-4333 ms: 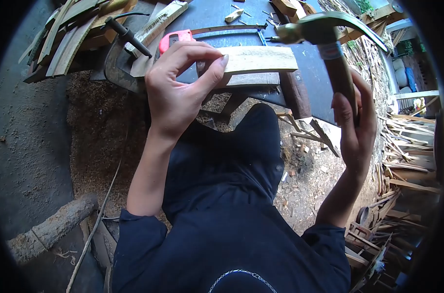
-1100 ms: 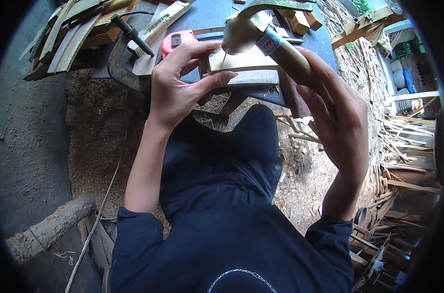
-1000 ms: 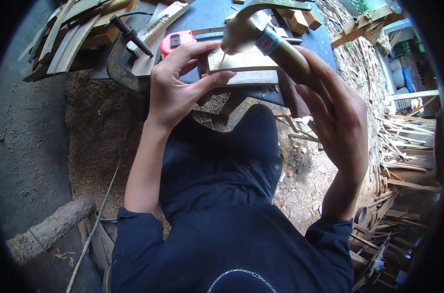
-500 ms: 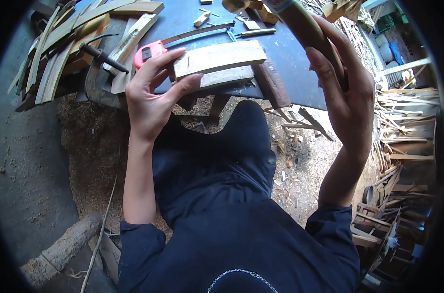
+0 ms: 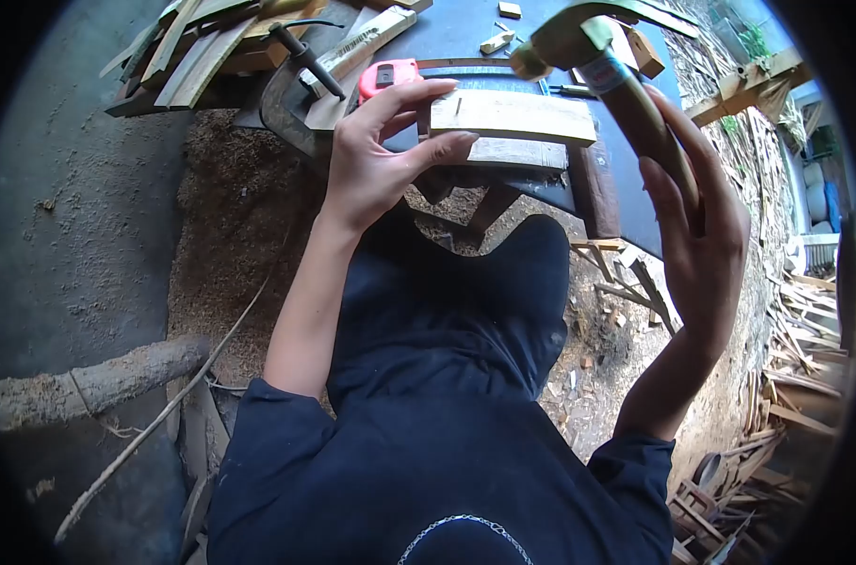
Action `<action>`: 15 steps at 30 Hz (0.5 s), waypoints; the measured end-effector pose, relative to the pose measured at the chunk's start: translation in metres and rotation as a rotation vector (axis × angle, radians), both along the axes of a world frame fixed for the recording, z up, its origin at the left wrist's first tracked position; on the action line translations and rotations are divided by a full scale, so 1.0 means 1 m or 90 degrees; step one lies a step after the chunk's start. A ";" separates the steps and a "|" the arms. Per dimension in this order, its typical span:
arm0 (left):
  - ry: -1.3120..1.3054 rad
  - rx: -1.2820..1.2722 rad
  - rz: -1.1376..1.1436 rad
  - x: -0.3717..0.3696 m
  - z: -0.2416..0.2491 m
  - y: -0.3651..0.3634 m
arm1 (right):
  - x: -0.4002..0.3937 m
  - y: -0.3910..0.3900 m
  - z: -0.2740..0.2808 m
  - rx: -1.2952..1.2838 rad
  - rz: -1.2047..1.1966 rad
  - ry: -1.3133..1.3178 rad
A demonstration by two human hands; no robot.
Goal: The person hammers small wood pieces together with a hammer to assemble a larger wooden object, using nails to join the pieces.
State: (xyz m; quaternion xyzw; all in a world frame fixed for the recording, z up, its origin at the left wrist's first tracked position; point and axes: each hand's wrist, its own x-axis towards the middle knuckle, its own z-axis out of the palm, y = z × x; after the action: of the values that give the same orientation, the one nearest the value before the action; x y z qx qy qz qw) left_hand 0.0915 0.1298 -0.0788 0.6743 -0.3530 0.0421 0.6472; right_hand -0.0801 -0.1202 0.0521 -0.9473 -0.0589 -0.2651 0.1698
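Observation:
My left hand (image 5: 371,160) grips the left end of a pale wooden block (image 5: 522,118), thumb on the near side and fingers on the far side. A nail (image 5: 459,106) stands upright in the block near my fingertips. Below the block lies another pale wood piece (image 5: 517,153), and a dark reddish-brown wooden piece (image 5: 593,193) is at its right end. My right hand (image 5: 701,217) is wrapped around the handle of a claw hammer (image 5: 626,89). The hammer head is raised up and to the right of the nail, apart from the block.
A red tape measure (image 5: 387,77) lies beyond my left hand on the dark worktable (image 5: 640,179). A clamp (image 5: 305,61) is fixed at the table's left edge, beside stacked wood strips (image 5: 197,61). Wood scraps (image 5: 795,320) pile up at right. A log (image 5: 98,377) lies lower left.
The camera view has turned, so the table and block appear farther right. More of the hammer head now shows. My left hand keeps its grip on the block and my right hand on the hammer.

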 end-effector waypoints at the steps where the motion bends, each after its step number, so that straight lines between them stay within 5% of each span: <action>1: -0.018 0.020 0.000 0.000 0.001 0.001 | 0.002 0.000 0.000 0.013 0.014 0.007; 15: 0.023 -0.023 -0.019 -0.001 0.004 0.000 | 0.026 0.017 0.005 0.087 0.110 -0.127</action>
State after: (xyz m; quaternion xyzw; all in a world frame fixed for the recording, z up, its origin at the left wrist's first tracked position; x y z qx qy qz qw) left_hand 0.0902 0.1296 -0.0752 0.6575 -0.3508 0.0266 0.6662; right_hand -0.0539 -0.1033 0.0574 -0.8938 -0.1383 -0.3460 0.2495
